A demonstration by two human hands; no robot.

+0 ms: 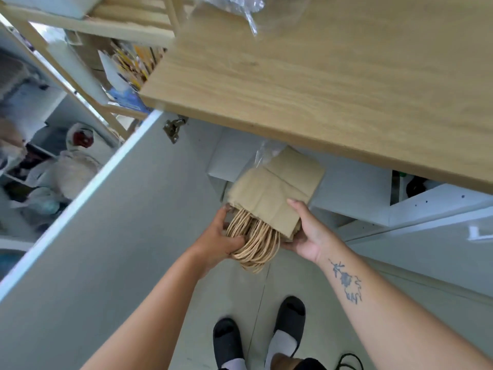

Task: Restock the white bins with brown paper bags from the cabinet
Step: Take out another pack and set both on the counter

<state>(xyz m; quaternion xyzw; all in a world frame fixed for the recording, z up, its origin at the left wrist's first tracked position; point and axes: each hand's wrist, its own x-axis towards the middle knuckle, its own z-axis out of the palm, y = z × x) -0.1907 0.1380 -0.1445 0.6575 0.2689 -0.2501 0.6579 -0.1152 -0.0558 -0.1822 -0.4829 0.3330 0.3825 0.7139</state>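
Wooden countertop (333,84): light oak grain, bare across most of its top. Crumpled clear plastic wrap (234,9) lies on it at the far edge.

Floor (226,284): pale grey. A person's feet in black slippers (289,320) and grey socks stand on it. A black cord (349,363) loops just beside the right foot.

Wooden rack (88,25), left of the countertop: shelf contents blurred.

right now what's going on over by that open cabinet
A person stands at the open cabinet door, holding a stack of brown paper bags below the wooden countertop. The left hand grips the bundle of twisted paper handles; the right hand supports the stack's side. No white bins can be made out.
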